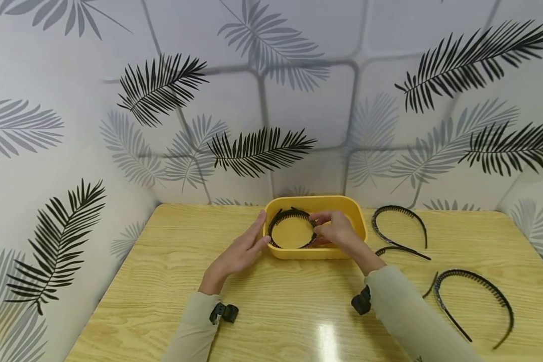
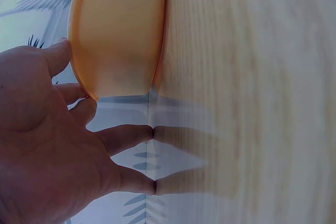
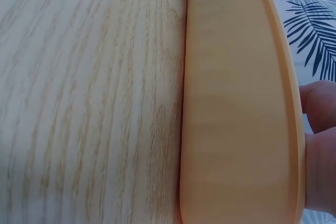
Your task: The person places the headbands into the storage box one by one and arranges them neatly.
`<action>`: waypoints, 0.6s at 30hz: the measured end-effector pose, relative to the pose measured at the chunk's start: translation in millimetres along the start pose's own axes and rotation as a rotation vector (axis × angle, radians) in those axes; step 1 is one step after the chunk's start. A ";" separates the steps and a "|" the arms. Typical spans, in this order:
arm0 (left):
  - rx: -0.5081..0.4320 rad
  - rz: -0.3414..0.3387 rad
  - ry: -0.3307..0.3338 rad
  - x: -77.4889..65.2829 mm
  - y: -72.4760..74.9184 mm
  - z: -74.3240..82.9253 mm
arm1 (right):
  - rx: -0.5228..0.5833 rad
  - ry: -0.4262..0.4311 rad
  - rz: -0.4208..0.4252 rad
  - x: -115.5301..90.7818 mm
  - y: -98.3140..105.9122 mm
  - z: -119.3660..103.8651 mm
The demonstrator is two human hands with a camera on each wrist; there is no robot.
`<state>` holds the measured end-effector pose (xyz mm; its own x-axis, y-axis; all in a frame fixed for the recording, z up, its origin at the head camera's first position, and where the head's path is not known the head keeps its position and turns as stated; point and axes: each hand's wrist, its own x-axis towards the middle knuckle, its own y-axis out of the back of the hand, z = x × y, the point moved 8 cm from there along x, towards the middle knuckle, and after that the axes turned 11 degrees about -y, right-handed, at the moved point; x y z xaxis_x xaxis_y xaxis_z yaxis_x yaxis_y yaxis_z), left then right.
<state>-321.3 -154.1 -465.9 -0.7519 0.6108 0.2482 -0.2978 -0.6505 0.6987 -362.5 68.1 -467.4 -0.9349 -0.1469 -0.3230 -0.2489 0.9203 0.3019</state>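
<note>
Headband (image 1: 278, 216), blk & toothed, in L part of yellow plastic bin (image 1: 314, 254), pinched at its R edge btwn thumb & fingers of R hand (image 1: 337, 229). L hand (image 1: 241, 252) spread, gripping nothing, against bin's L end. Other blk headbands (image 1: 457, 272) on wood-grain table (image 1: 262, 311), R of bin.

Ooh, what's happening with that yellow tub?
A person's left hand touches the left end of the yellow tub, while the right hand reaches inside, its fingers at a black headband. Whether they pinch it is hard to tell. More dark headbands lie on the wooden table, to the right of the tub.
</note>
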 end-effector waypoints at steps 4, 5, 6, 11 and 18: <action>0.001 0.002 -0.003 -0.2 0.0 -0.1 | 0.000 -0.014 -0.014 -0.3 -0.5 1.0; 0.001 0.001 -0.003 -0.3 0.0 -0.1 | 0.003 -0.018 -0.017 -0.3 -0.6 1.2; 0.001 0.000 -0.002 -0.4 0.0 -0.1 | 0.007 -0.022 -0.022 -0.4 -0.8 1.3; 0.005 -0.005 0.008 -0.5 0.3 -0.4 | 0.005 -0.034 -0.041 -1.4 -1.5 1.0; 0.005 -0.011 0.010 -0.4 -0.4 -0.5 | 0.041 -0.037 -0.052 -1.4 -1.9 1.7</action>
<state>-321.1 -154.3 -466.6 -0.7545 0.6134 0.2335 -0.3035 -0.6415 0.7045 -360.3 67.1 -469.1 -0.9108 -0.1823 -0.3703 -0.2859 0.9258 0.2474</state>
